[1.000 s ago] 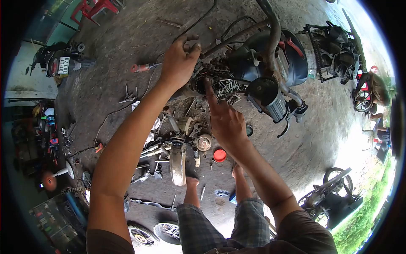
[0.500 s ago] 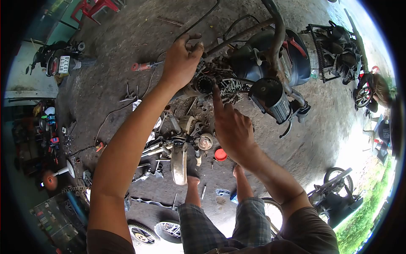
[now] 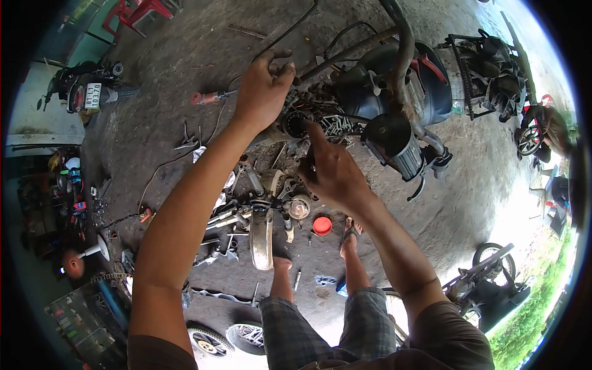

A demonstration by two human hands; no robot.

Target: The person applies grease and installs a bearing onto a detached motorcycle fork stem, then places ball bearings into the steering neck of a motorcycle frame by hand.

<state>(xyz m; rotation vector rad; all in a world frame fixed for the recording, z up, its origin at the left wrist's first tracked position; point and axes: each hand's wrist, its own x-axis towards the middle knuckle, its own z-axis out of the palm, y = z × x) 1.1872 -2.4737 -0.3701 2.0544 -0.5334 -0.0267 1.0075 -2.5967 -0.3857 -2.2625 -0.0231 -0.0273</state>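
Observation:
My right hand (image 3: pixel 336 172) has its index finger stretched out to the rim of a dark round opening (image 3: pixel 297 124) with a ring inside, on the partly dismantled motorcycle. Its fingertip seems to touch the rim; the thumb is apart and I see nothing held. My left hand (image 3: pixel 265 89) is just above and left of the opening, beside a frame tube (image 3: pixel 351 50). Its fingers are curled, and what lies under them is hidden. Cables and metal parts crowd the area right of the opening.
A curved bar (image 3: pixel 404 43) and a dark cylindrical housing (image 3: pixel 390 135) stand to the right. Between my feet and the motorcycle lie a fender (image 3: pixel 262 240), loose tools and a red lid (image 3: pixel 322 226). Another person (image 3: pixel 552 126) is at far right, near a wheel.
My right hand has shifted slightly down, its index finger more bent and its thumb now showing at the left. My right foot has moved forward. The left hand stays almost in place.

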